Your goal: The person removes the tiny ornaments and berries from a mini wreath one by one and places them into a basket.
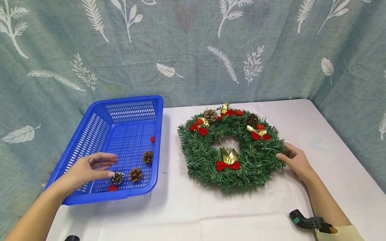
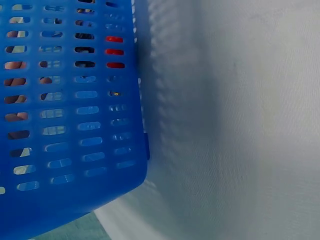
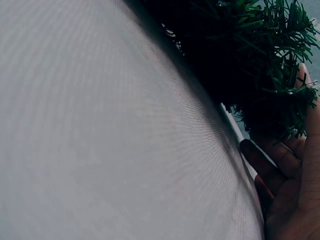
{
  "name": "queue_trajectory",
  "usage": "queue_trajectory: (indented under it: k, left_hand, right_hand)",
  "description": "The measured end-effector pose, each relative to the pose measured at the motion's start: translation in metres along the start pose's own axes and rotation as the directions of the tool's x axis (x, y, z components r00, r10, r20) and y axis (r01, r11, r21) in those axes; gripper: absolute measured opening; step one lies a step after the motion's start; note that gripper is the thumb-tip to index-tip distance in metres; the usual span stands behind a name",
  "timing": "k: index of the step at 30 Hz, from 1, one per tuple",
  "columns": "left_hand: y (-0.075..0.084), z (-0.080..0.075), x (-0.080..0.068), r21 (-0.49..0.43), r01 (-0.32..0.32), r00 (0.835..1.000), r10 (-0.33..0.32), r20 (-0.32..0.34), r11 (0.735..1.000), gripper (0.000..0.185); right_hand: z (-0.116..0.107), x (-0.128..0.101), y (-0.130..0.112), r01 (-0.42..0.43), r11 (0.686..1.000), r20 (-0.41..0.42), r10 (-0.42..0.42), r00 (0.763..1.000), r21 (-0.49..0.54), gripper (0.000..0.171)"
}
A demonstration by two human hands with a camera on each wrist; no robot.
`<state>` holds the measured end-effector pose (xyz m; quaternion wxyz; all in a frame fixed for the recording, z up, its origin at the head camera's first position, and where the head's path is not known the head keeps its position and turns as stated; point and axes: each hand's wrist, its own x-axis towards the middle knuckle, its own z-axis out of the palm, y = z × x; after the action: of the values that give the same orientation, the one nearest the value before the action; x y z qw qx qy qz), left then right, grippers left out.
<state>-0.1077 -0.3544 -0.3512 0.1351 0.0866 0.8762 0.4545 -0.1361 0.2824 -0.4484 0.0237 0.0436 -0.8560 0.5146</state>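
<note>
A green wreath [image 1: 205, 160] lies on the white table, trimmed with red bows [image 1: 228, 165], gold leaves, red berries and pine cones [image 1: 210, 115]. At its right edge my right hand [image 1: 297, 162] grips the branches, thumb on the near side; the right wrist view shows the fingers [image 3: 280, 160] around the wreath's edge [image 3: 270, 95]. Over the blue basket [image 1: 158, 147] hovers my left hand [image 1: 87, 169], fingers loosely bent and holding nothing. Its thumb tip is close to a white-tipped pine cone [image 1: 117, 177]. Basket slots partly hide this hand in the left wrist view.
Inside the basket are two brown pine cones [image 1: 135, 174] and red pieces [image 1: 113, 188]. A patterned curtain [image 1: 193, 80] hangs behind the table [image 1: 181, 214]. A black strap device [image 1: 310, 222] sits at my right wrist.
</note>
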Motion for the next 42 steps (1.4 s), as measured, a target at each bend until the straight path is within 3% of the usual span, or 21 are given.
queue_trajectory:
  k: [8,14,21,29,32,42]
  left_hand:
    - [0.005,-0.001,-0.003,-0.01,-0.073,0.996,0.072,-0.049,0.997,0.05]
    - [0.01,-0.002,-0.004,-0.081,-0.131,0.988,0.123,-0.098,0.988,0.049]
    - [0.025,0.004,0.001,-0.147,-0.174,0.983,0.162,-0.086,0.974,0.055]
    - [0.041,0.017,0.012,-0.252,-0.236,0.964,0.192,-0.186,0.939,0.055]
    - [0.045,0.02,0.015,-0.291,-0.26,0.961,0.216,-0.175,0.921,0.057]
    - [0.059,0.029,0.026,-0.263,-0.263,0.962,0.231,-0.145,0.928,0.059]
  right_hand:
    - [0.0,0.0,0.0,-0.01,1.0,0.019,0.009,1.0,0.023,0.065]
    - [0.0,0.0,0.0,-0.016,1.0,0.039,0.015,0.999,0.023,0.066]
    - [0.0,0.001,-0.001,-0.008,0.999,0.045,0.006,0.999,0.042,0.066]
    - [-0.003,0.0,-0.002,-0.055,0.998,0.068,0.053,0.996,0.025,0.068]
    - [-0.002,0.0,-0.002,-0.061,0.998,0.071,0.059,0.996,0.023,0.069]
    - [-0.001,0.0,0.001,-0.034,0.998,0.052,0.032,0.998,0.044,0.067]
